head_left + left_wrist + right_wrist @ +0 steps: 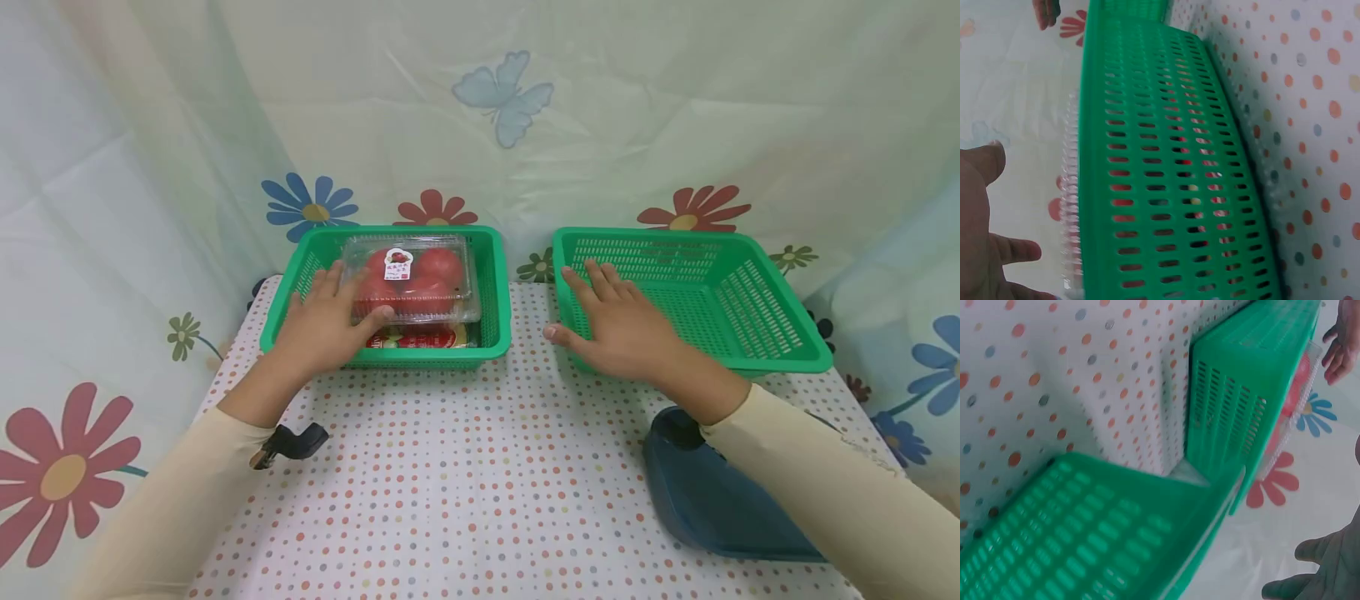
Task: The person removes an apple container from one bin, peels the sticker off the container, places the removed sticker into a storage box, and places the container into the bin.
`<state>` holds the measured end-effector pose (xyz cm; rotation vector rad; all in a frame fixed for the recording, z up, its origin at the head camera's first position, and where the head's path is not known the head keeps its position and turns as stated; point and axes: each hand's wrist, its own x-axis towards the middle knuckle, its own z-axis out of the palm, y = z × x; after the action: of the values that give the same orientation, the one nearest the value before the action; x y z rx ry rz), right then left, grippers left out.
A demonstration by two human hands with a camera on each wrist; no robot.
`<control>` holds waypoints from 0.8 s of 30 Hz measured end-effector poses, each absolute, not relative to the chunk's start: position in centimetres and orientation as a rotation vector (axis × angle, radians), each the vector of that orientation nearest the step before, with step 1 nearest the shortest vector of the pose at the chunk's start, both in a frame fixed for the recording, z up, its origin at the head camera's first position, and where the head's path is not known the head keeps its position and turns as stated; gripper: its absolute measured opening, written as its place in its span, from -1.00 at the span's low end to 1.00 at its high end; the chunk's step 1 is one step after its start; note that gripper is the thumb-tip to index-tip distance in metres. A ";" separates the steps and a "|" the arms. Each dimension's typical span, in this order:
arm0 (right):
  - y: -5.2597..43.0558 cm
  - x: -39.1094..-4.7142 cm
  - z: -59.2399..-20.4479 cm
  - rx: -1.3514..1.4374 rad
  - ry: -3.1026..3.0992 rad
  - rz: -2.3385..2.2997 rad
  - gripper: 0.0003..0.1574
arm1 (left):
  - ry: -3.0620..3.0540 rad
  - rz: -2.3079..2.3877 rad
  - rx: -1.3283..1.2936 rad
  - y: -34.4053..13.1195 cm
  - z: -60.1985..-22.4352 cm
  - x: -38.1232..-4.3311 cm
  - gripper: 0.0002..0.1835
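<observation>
My left hand [321, 327], fingers extended, hovers over the left side of a green basket [495, 329] beside a clear plastic box of tomatoes [429, 287]. Beneath that box, a red printed package [427, 337] shows in part. In the left wrist view, the thumb and fingers [1017, 250] are spread above the basket's rim. My right hand [628, 327] is held with fingers spread over the near left corner of a second green basket [765, 312], which has nothing inside. Its fingers [1288, 587] appear apart from the rim in the right wrist view.
A dark blue plastic tub [727, 500] stands at the near right, partly hidden under my right forearm. A dotted cloth [450, 467] covers the table. Behind the baskets hangs a flowered curtain [600, 125].
</observation>
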<state>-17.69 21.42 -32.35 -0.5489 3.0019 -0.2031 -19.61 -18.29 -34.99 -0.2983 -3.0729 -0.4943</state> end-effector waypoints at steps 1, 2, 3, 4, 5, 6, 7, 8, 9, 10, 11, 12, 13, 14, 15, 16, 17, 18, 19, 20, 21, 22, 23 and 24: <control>21.2 -17.8 -32.5 -0.558 3.002 -0.209 0.23 | -3.069 -0.533 -0.284 -18.4 -35.1 -19.7 -0.04; 20.9 -17.9 -32.6 -0.569 3.000 -0.215 0.23 | -3.069 -0.571 -0.270 -18.5 -35.2 -19.8 -0.06; 20.6 -17.9 -32.8 -0.578 2.998 -0.221 0.22 | -3.066 -0.601 -0.257 -18.6 -35.3 -19.9 -0.08; 20.4 -18.0 -32.9 -0.587 2.996 -0.227 0.21 | -3.064 -0.631 -0.247 -18.7 -35.4 -20.0 -0.09; 20.2 -18.0 -33.0 -0.598 2.995 -0.233 0.21 | -3.062 -0.652 -0.242 -18.8 -35.4 -20.1 -0.11; 20.0 -18.1 -33.1 -0.606 2.996 -0.234 0.20 | -3.062 -0.664 -0.241 -18.9 -35.5 -20.2 -0.12; 19.8 -18.1 -33.2 -0.614 2.998 -0.235 0.20 | -3.063 -0.677 -0.241 -19.0 -35.6 -20.3 -0.14; 19.6 -18.1 -33.2 -0.621 2.998 -0.235 0.20 | -3.066 -0.693 -0.239 -19.2 -35.7 -20.5 -0.14; 19.5 -18.1 -33.3 -0.626 2.999 -0.235 0.19 | -3.065 -0.712 -0.238 -19.3 -35.8 -20.6 -0.14; 19.4 -18.1 -33.4 -0.629 2.998 -0.237 0.20 | -3.063 -0.741 -0.236 -19.4 -35.9 -20.8 -0.13; 19.3 -18.1 -33.4 -0.631 3.000 -0.237 0.20 | -3.058 -0.784 -0.228 -19.6 -36.0 -21.1 -0.12; 19.3 -18.1 -33.5 -0.632 3.002 -0.235 0.20 | -3.052 -0.835 -0.217 -19.7 -36.1 -21.3 -0.12; 19.3 -18.1 -33.5 -0.634 3.005 -0.232 0.20 | -3.050 -0.890 -0.191 -19.8 -36.1 -21.6 -0.09; 19.3 -18.1 -33.6 -0.635 3.006 -0.231 0.20 | -3.048 -0.945 -0.159 -20.0 -36.2 -21.8 -0.06; 19.2 -18.0 -33.6 -0.631 3.007 -0.233 0.20 | -3.047 -1.002 -0.121 -20.1 -36.2 -22.1 -0.04; 19.2 -18.0 -33.7 -0.630 3.009 -0.239 0.20 | -3.049 -1.053 -0.078 -20.2 -36.1 -22.4 -0.01; 19.1 -18.0 -33.8 -0.629 3.011 -0.249 0.19 | -3.054 -1.099 -0.028 -20.3 -36.1 -22.7 0.00; 19.0 -17.9 -33.8 -0.630 3.008 -0.273 0.19 | -3.062 -1.138 0.015 -20.5 -36.1 -23.0 0.01; 18.8 -17.9 -33.9 -0.632 3.001 -0.309 0.18 | -3.067 -1.184 0.066 -20.7 -36.1 -23.3 0.02; 18.7 -17.9 -34.0 -0.628 2.991 -0.351 0.16 | -3.068 -1.233 0.106 -20.8 -36.1 -23.6 0.02; 18.4 -17.8 -34.1 -0.628 2.979 -0.404 0.14 | -3.068 -1.283 0.146 -20.9 -36.2 -23.8 0.02; 18.2 -17.7 -34.2 -0.628 2.963 -0.461 0.12 | -3.065 -1.331 0.178 -21.1 -36.3 -24.1 0.01; 18.0 -17.7 -34.4 -0.624 2.942 -0.519 0.10 | -3.061 -1.385 0.211 -21.2 -36.4 -24.3 0.01; 17.7 -17.7 -34.6 -0.623 2.920 -0.575 0.08 | -3.054 -1.438 0.239 -21.4 -36.5 -24.5 0.01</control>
<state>-17.65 17.73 -34.57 -0.6232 2.9200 -0.5746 -24.50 -21.37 -36.53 0.2386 -3.0544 -1.4377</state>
